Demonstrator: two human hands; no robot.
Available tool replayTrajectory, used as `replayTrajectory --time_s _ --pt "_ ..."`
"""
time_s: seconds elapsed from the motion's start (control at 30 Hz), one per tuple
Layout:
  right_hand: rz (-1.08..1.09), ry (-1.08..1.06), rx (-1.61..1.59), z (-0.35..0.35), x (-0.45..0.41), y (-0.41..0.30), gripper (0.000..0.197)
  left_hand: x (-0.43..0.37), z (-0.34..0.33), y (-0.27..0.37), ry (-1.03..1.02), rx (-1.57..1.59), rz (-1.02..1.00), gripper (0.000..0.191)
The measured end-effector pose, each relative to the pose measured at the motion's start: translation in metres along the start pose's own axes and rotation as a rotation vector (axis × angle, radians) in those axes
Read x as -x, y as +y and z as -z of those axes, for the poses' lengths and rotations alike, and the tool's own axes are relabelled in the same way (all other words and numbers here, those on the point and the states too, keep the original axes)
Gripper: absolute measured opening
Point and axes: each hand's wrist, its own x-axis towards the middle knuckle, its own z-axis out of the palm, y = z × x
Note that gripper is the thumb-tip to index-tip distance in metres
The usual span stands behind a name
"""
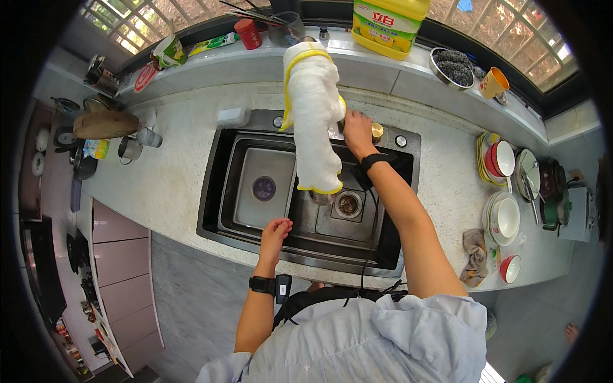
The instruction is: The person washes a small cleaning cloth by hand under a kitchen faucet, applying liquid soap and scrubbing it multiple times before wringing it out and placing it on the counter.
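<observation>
A white cloth with yellow edging (313,110) hangs lengthwise over what looks like a faucet. A rounded spout end (322,197) shows below it, above the black double sink (206,191). Beside the cloth, behind the sink, my right hand (358,131) has its fingers on a dark part, perhaps the faucet handle; its fingertips are partly hidden. My left hand (276,233) is over the sink's front rim, fingers curled together around nothing visible. The left basin has a purplish drain cover (263,189), and the right drain basket (348,205) holds brown residue.
A yellow detergent jug (390,28), a bowl of steel-wool scourers (452,68) and an orange cup (494,83) line the windowsill. Stacked bowls (505,218) and a grey rag (474,256) lie right. A round wooden board (106,125) and mugs (130,149) stand left.
</observation>
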Motion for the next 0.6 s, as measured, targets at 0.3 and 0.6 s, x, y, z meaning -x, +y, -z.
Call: replayTrajectory --time_s 0.3,0.6 --pt "0.105 -0.181 -0.184 -0.021 -0.004 -0.014 0.035 0.001 0.008 -0.005 0.024 -0.004 0.021 0.020" --pt "0.437 -0.008 -0.196 -0.020 0.038 -0.001 0.030 0.000 0.000 -0.006 -0.007 0.013 0.033 0.021"
